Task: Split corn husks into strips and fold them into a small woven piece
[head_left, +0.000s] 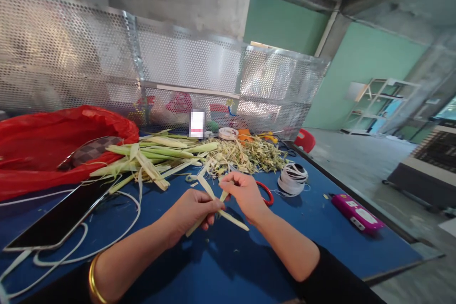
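Pale husk strips (233, 220) cross each other between my two hands, above the blue table. My left hand (197, 210) pinches the strips near their crossing, thumb on top. One end sticks out below these fingers and another points to the lower right. My right hand (244, 193) is closed on a husk strip just right of the crossing, its fingertips curled around it. Beyond both hands lies a heap of dry plant trimmings (245, 156). A bundle of long green and pale husks (156, 154) lies to its left. Red scissor handles (268, 194) show partly behind my right wrist.
A spool of white string (292, 179) and a magenta power bank (357, 213) sit at right. On the left are a red plastic bag (53, 137), a tablet (64, 213) and a white cable (133, 221). A perforated metal panel (188, 57) stands behind the table.
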The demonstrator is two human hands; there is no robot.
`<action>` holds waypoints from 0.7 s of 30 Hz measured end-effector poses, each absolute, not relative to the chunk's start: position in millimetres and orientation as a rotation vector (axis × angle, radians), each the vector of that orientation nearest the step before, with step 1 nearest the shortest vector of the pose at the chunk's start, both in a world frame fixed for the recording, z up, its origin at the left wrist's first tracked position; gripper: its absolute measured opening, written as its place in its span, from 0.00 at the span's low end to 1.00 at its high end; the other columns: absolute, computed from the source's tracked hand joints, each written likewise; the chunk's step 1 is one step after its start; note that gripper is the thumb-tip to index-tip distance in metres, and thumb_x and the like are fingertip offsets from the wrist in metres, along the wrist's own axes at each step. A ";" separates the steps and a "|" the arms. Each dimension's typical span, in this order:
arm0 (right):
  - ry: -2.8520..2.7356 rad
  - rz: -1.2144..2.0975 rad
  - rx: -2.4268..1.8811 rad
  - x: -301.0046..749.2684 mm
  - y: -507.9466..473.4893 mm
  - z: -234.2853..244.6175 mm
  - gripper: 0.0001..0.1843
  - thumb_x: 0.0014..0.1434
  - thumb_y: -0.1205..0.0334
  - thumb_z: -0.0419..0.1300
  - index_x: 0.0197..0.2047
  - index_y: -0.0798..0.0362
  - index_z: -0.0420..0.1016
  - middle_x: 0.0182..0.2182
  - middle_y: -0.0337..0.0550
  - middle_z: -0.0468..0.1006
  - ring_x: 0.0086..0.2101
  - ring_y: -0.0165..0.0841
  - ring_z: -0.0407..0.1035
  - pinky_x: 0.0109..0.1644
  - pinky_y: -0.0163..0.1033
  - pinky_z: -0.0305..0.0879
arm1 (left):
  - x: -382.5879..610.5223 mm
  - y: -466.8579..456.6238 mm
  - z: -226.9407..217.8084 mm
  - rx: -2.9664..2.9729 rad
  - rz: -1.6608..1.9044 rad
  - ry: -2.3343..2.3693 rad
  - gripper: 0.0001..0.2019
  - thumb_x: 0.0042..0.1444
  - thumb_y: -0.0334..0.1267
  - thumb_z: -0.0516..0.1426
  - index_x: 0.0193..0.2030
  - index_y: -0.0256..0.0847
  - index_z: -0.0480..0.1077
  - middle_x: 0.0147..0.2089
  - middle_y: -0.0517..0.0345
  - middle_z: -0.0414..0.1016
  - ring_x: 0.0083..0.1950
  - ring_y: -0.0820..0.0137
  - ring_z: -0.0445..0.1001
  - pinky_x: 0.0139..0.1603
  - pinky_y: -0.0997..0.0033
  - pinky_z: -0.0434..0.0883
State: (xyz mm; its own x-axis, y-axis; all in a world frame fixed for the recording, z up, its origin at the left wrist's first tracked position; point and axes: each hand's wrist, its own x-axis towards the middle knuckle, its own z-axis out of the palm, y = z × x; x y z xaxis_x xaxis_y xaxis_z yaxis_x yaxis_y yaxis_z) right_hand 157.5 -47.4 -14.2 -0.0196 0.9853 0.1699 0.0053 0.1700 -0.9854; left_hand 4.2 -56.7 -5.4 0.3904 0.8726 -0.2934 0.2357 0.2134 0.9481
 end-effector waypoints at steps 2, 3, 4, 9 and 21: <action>-1.303 1.051 -1.072 157.7 -45.3 -14.4 0.08 0.46 0.59 0.64 0.25 0.54 0.74 0.16 0.33 0.68 0.19 0.27 0.64 0.26 0.33 0.61 | 3.8 -57.1 -6.0 1.291 0.611 1.061 0.13 0.46 0.45 0.62 0.25 0.33 0.75 0.17 0.60 0.70 0.17 0.78 0.64 0.22 0.78 0.62; -1.284 1.039 -1.062 159.2 -43.8 -14.2 0.09 0.47 0.57 0.64 0.27 0.54 0.75 0.17 0.35 0.71 0.21 0.28 0.65 0.28 0.34 0.62 | 3.2 -56.9 -6.0 1.249 0.641 1.036 0.14 0.47 0.45 0.62 0.27 0.33 0.75 0.18 0.59 0.71 0.18 0.77 0.66 0.23 0.78 0.64; -1.257 1.025 -1.050 161.6 -42.1 -14.0 0.11 0.48 0.55 0.64 0.29 0.55 0.75 0.20 0.37 0.73 0.23 0.30 0.67 0.30 0.35 0.64 | 2.2 -56.4 -5.8 1.195 0.687 1.017 0.14 0.47 0.46 0.63 0.29 0.34 0.76 0.19 0.58 0.72 0.20 0.77 0.68 0.25 0.78 0.65; -0.996 0.943 -1.096 172.9 -37.2 -16.4 0.17 0.47 0.48 0.64 0.33 0.53 0.74 0.27 0.40 0.75 0.29 0.33 0.68 0.34 0.37 0.63 | -3.4 -46.8 -2.2 0.913 0.992 0.908 0.11 0.48 0.38 0.64 0.36 0.34 0.76 0.36 0.48 0.80 0.37 0.69 0.77 0.39 0.74 0.72; -1.650 0.989 -1.169 135.3 -65.5 -28.9 0.19 0.57 0.52 0.55 0.21 0.55 0.67 0.20 0.37 0.66 0.25 0.29 0.58 0.30 0.34 0.55 | 4.9 -48.7 -13.4 0.676 1.102 0.836 0.15 0.46 0.26 0.63 0.43 0.34 0.72 0.32 0.49 0.80 0.34 0.68 0.77 0.33 0.74 0.72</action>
State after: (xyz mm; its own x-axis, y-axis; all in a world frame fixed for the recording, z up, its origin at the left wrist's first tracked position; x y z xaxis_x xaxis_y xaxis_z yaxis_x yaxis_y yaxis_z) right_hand 135.3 -65.5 -28.9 -0.1894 0.9616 0.1985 0.2784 0.2465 -0.9283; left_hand 4.9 -48.7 -13.4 0.2181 0.9463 -0.2387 -0.4841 0.3173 0.8155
